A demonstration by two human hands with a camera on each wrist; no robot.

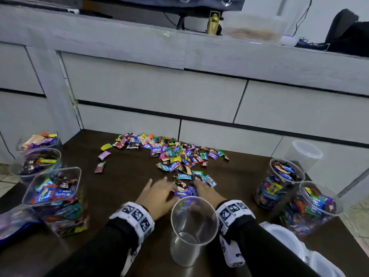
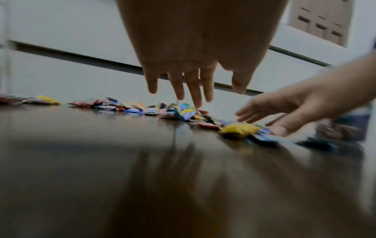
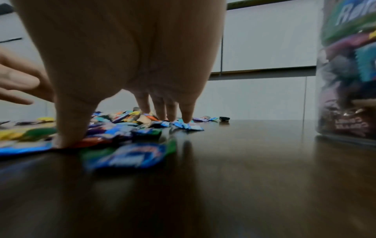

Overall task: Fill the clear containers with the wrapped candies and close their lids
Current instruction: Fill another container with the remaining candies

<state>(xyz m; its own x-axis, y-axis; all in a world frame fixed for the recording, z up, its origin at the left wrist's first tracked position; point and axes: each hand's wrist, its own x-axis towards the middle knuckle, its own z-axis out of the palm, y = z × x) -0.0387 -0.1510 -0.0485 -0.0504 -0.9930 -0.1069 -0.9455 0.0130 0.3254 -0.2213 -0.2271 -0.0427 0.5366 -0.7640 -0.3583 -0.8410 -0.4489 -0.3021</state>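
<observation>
A heap of wrapped candies [image 1: 171, 154] lies in the middle of the dark table [image 1: 123, 188]. An empty clear container [image 1: 193, 226] stands upright at the near edge, between my wrists. My left hand [image 1: 157, 191] is just beyond it on the left, fingers straight and spread; in the left wrist view these fingers [image 2: 181, 90] hover above the candies [image 2: 179, 111]. My right hand [image 1: 202, 187] lies on the nearest candies; its fingertips [image 3: 168, 112] and thumb press down on wrappers [image 3: 130, 154]. Neither hand holds anything.
Three candy-filled clear containers [image 1: 58, 196] stand at the table's left edge, two more [image 1: 279, 182] on the right. An empty lidded tub [image 1: 303, 154] sits far right. White lids [image 1: 279, 236] lie at the front right. White drawers [image 1: 159, 92] rise behind the table.
</observation>
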